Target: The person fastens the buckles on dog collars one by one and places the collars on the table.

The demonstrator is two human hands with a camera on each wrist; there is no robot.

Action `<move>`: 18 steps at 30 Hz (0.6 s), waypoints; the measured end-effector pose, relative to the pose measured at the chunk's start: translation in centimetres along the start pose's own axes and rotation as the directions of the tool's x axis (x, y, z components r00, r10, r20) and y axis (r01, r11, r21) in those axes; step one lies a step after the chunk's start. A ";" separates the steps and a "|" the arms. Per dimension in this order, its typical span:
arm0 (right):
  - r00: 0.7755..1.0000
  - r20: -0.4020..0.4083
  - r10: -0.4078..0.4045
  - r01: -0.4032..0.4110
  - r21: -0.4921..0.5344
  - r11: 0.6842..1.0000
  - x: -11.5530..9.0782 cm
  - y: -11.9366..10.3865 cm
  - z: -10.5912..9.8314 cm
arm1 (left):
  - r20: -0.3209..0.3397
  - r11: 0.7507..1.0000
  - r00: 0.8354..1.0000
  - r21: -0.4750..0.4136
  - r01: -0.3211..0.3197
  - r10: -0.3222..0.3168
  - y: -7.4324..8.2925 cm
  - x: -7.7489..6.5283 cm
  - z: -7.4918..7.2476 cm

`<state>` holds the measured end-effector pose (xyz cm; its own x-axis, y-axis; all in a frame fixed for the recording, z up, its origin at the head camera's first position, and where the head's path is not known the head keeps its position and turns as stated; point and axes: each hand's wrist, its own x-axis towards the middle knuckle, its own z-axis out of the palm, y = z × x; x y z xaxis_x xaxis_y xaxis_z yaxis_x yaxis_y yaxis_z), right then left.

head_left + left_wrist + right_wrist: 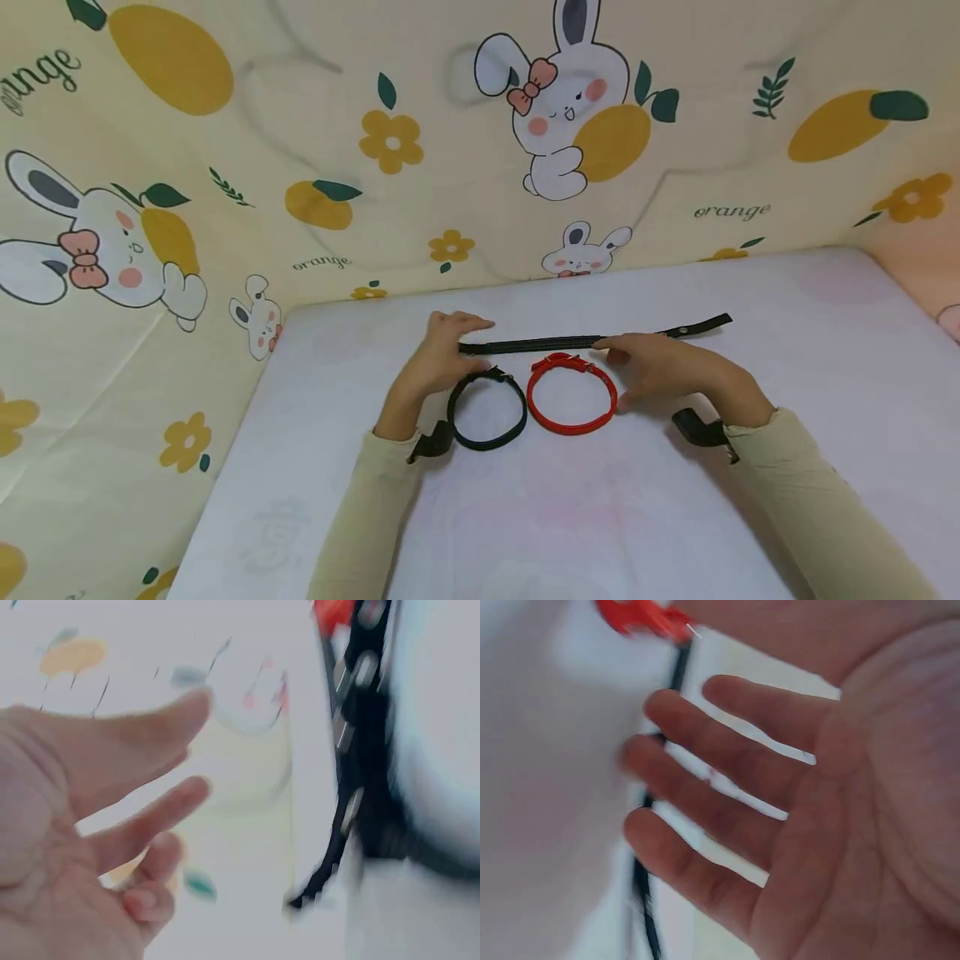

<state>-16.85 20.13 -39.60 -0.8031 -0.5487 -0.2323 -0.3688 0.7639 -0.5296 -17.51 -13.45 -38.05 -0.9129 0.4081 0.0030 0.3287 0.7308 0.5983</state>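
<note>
A black collar, buckled into a ring, lies on the table beside a red collar, also ringed, with its buckle at the far side. Behind both stretches a straight black strap, its right end tilting away. My left hand is by the strap's left end and the black collar's buckle; in the left wrist view its fingers look loosely bent, with nothing held. Over the right part of the strap reaches my right hand, near the red collar. Its fingers are spread and nearly straight in the right wrist view, gripping nothing.
The table has a white cover. A cream cloth printed with rabbits and oranges hangs behind it and on the left. Black wrist cameras sit at both cuffs.
</note>
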 end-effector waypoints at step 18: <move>0.840 -0.366 0.400 -0.285 0.330 0.900 -3.9 9.4 -4.6 | -0.097 0.963 0.963 -0.129 0.237 -0.250 -7.0 0.5 0.6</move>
<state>-19.33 30.98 -39.87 -0.9936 -0.0311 -0.1088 0.0515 0.7316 -0.6797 -20.17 -18.06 -42.71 -0.9851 0.1574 -0.0691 0.0689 0.7297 0.6802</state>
